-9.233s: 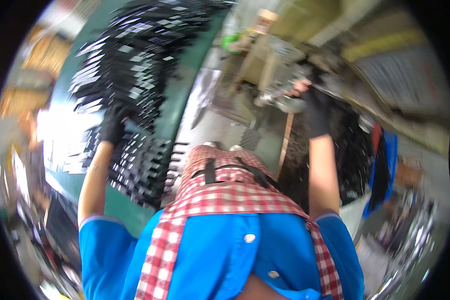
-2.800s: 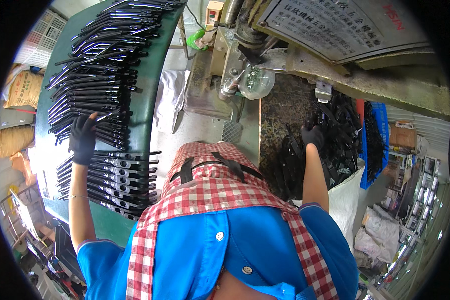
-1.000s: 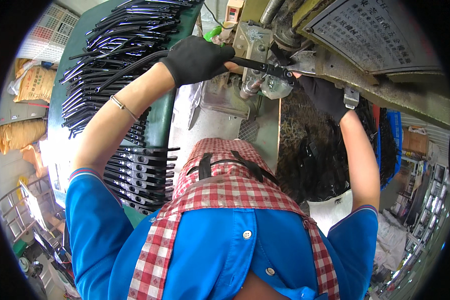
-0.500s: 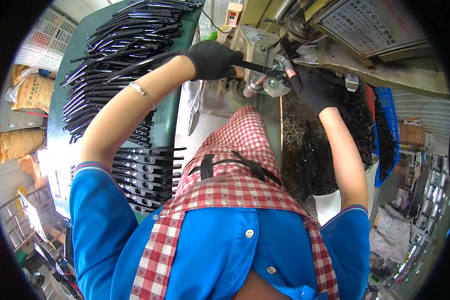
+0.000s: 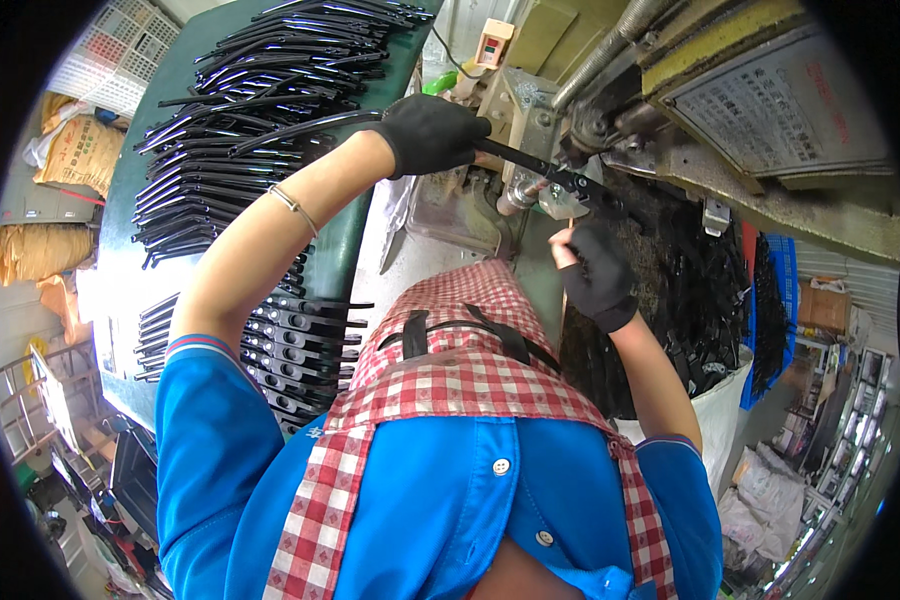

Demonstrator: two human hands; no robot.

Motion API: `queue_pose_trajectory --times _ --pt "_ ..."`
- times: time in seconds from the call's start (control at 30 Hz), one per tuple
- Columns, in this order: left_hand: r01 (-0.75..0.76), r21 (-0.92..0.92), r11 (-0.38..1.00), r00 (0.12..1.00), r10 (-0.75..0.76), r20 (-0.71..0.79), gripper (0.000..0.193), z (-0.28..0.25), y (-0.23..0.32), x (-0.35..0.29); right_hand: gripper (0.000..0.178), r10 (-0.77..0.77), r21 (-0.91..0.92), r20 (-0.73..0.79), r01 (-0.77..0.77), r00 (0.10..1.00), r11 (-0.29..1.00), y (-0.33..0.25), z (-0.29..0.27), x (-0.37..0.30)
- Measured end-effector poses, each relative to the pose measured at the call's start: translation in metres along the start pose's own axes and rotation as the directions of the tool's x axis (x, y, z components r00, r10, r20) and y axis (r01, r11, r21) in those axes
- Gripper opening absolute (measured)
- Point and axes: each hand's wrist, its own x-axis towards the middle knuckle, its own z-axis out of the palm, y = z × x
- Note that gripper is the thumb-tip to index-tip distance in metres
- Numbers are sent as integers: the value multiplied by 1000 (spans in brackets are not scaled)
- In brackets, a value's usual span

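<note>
In a black fingerless glove, my left hand (image 5: 432,136) is closed round a long, bent black metal bar (image 5: 520,157). The bar's right end rests at the machine's working point (image 5: 564,178), over an upright round post (image 5: 518,196); its other end reaches back over the green table. My right hand (image 5: 598,272), gloved likewise, is drawn in just below that spot, apart from the bar. Its fingers are curled with thumb and fingertip together, and whatever they pinch is too small to make out. A clear plastic piece (image 5: 566,203) sits between this hand and the bar.
Many similar black bars (image 5: 260,100) lie in rows on the green table (image 5: 355,215) at left. Flat black parts with holes (image 5: 295,335) are stacked nearer me. Right of the machine (image 5: 670,135) are a heap of black parts (image 5: 690,290) and a blue crate (image 5: 782,300).
My right hand has come away from the bar's end, moving down toward me, and its fingers have curled. My left hand still holds the bar and has shifted slightly right in view.
</note>
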Motion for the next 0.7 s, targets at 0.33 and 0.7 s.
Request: queue_pose_trajectory --times 0.33,0.7 --pt "-134 -73 988 978 120 -171 26 -15 13 -11 27 466 -179 29 -454 884 873 159 63 -32" --pt "445 -59 893 890 -434 140 15 20 -36 -304 32 549 -589 283 -310 786 746 223 85 -2"
